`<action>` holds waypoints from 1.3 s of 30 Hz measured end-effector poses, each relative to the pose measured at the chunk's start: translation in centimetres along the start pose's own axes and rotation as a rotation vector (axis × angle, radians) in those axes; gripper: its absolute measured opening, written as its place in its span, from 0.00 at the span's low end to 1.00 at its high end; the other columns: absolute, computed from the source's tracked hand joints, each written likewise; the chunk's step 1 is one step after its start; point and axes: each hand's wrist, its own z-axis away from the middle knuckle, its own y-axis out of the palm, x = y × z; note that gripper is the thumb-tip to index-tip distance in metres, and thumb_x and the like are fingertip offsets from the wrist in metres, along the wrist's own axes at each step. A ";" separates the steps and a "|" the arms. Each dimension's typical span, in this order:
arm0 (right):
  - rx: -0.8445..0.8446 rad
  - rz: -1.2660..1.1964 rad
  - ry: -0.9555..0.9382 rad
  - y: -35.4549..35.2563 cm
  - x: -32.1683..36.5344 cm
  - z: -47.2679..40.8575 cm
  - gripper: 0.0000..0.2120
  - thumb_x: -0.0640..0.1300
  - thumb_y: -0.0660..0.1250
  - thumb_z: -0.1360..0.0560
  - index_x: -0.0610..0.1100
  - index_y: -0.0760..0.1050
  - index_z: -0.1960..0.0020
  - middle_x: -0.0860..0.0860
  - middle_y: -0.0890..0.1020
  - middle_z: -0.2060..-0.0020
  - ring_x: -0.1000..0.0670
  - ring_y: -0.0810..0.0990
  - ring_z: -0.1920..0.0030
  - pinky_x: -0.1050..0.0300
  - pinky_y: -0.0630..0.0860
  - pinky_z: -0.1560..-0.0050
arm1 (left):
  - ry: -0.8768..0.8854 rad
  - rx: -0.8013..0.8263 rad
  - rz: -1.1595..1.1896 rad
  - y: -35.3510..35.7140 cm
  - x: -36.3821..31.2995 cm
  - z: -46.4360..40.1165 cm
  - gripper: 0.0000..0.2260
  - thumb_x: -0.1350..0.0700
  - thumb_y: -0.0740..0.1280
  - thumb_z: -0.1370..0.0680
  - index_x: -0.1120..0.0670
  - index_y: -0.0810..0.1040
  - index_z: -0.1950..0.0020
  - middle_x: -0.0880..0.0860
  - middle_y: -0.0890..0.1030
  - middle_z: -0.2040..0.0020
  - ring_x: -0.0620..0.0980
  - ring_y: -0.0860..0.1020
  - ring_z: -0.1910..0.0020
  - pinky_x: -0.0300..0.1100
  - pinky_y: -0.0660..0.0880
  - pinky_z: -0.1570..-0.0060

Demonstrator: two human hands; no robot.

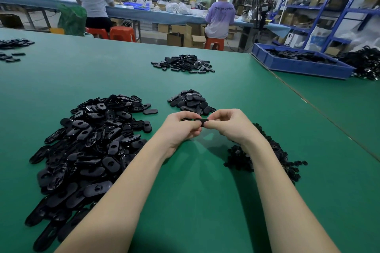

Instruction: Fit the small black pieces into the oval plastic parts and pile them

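1. Head view, looking down: a person is sitting at a green counter (205, 191) with both forearms reaching forward to the middle of the picture.
2. The left hand (181, 127) and right hand (230, 124) are meeting above the counter, fingertips curled and pinching one oval plastic part (198, 121) between them, each gripping one end.
3. Whether a small black piece is already sitting in that part is hidden by the fingers; I cannot tell.
4. A large loose heap of oval parts (86, 146) is lying to the left of the arms, a smaller heap of small black pieces (265, 154) is lying under and beside the right wrist, and a neat pile (190, 101) that is probably the finished ones is sitting just beyond the hands.
5. Risk, as I am judging it: the grip is only at the fingertips, so a hard press could be popping the part or the insert out of the fingers and into a nearby heap, where black on black would be making it hard to find.
6. Risk: the finished pile is lying close to the hands, so a half-fitted part could be getting mixed in with good ones.
7. Risk: the right wrist is resting against the small pieces and could be scattering them across the counter.
8. Farther off, another pile (183, 63) and a blue bin (298, 65) are sitting on the counter.
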 end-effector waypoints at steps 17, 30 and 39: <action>-0.051 -0.020 0.012 0.6 -0.8 -0.4 0.07 0.43 0.78 0.31 0.48 0.80 0.65 0.62 0.75 0.79 0.63 0.70 0.78 0.73 0.62 0.76 | 0.072 0.001 -0.135 0.1 0.2 0.1 0.05 0.66 0.71 0.23 0.62 0.80 0.48 0.55 0.84 0.61 0.42 0.80 0.69 0.31 0.76 0.64; -0.044 -0.079 0.016 0.7 -0.9 -0.2 0.07 0.42 0.78 0.30 0.47 0.80 0.64 0.61 0.74 0.78 0.62 0.68 0.78 0.72 0.62 0.76 | 0.081 -0.018 -0.150 -0.3 0.6 -0.4 0.04 0.65 0.73 0.24 0.59 0.81 0.52 0.54 0.86 0.61 0.46 0.82 0.65 0.34 0.80 0.59; 0.018 -0.116 0.049 0.4 -0.9 0.1 0.06 0.43 0.78 0.29 0.46 0.81 0.60 0.58 0.74 0.75 0.59 0.67 0.75 0.64 0.62 0.70 | 0.064 0.030 -0.104 -0.7 0.9 -0.4 0.05 0.67 0.72 0.24 0.61 0.81 0.50 0.58 0.85 0.59 0.48 0.81 0.64 0.35 0.78 0.60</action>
